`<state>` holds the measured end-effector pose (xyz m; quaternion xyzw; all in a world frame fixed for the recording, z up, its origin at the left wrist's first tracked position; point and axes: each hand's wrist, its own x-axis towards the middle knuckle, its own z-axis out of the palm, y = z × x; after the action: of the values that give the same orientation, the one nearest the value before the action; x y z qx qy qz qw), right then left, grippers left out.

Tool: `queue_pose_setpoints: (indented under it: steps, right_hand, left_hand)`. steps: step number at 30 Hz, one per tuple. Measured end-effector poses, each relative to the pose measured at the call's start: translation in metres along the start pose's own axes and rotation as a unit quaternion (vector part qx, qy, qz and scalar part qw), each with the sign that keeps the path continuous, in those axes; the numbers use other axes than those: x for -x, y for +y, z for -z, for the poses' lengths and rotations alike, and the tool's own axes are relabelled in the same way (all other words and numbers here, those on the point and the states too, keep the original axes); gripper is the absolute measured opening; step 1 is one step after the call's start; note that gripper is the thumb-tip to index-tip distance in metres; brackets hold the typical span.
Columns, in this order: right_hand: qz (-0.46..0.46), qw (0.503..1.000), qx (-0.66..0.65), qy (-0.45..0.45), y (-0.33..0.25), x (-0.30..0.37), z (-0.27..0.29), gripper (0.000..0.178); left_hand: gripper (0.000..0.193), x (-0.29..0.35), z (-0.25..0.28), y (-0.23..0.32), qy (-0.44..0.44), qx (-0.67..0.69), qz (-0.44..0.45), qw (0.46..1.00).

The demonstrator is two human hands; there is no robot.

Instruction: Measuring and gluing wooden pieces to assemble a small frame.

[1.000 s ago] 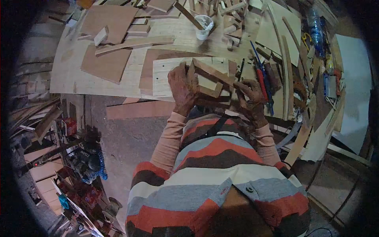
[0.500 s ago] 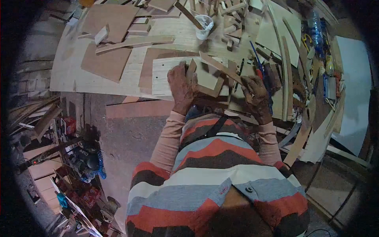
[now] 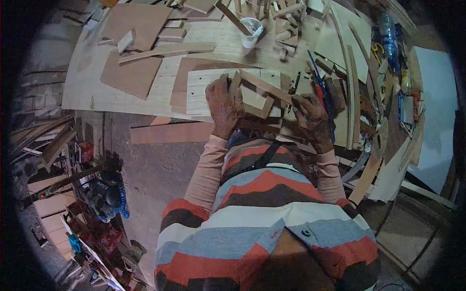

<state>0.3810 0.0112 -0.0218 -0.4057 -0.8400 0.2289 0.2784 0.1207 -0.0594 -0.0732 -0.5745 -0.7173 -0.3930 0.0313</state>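
My right hand [image 3: 311,119] is closed on the near right end of a narrow wooden strip [image 3: 264,86]. The strip's far left end meets a short upright-looking wooden piece [image 3: 235,81], which my left hand [image 3: 225,104] grips. Beneath both lies a pale board [image 3: 198,94] with small dark holes along its left side, on top of a larger brown panel [image 3: 179,87]. More wooden pieces joined at a corner [image 3: 262,110] lie between my hands, so the pieces together look like a small frame. My left palm hides part of its left side.
A white plastic cup [image 3: 249,40] with a wooden stick in it stands beyond my hands. Brown panels [image 3: 131,75] and a long batten [image 3: 167,52] lie to the left. Cut blocks [image 3: 286,36], long strips [image 3: 350,92] and a blue-and-red tool [image 3: 319,89] are on the right.
My right hand has shifted slightly left with the wooden strip. The strip's far end has come down to the short piece at my left hand, which stays in place.
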Motion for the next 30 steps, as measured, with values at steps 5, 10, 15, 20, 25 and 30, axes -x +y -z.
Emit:
queue_pose_setpoints:
  steps: [5,10,15,20,25,30]
  right_hand:
    - [0.008,1.000,-0.005,0.008,-0.003,0.001,0.003,0.032]
    - [0.007,1.000,-0.004,-0.004,-0.006,0.000,0.004,0.036]
    - [-0.017,0.999,-0.040,-0.010,-0.005,0.003,0.002,0.039]
    - [0.003,1.000,0.001,0.006,-0.002,0.005,0.000,0.031]
    - [-0.013,0.999,-0.039,-0.015,0.001,0.004,-0.001,0.040]
    - [0.032,0.999,-0.002,0.007,0.002,0.003,0.001,0.032]
  left_hand:
    - [0.049,-0.002,0.004,0.007,-0.022,-0.028,-0.019,0.999]
    - [0.051,0.000,0.002,0.005,0.006,-0.024,-0.030,0.999]
    - [0.051,0.000,0.001,0.000,-0.006,-0.044,-0.033,0.998]
    - [0.056,0.002,0.001,0.005,-0.009,0.038,0.069,0.997]
    - [0.062,0.001,-0.001,0.001,0.004,0.027,0.033,0.999]
    - [0.060,0.001,-0.001,0.000,-0.015,0.027,0.041,0.999]
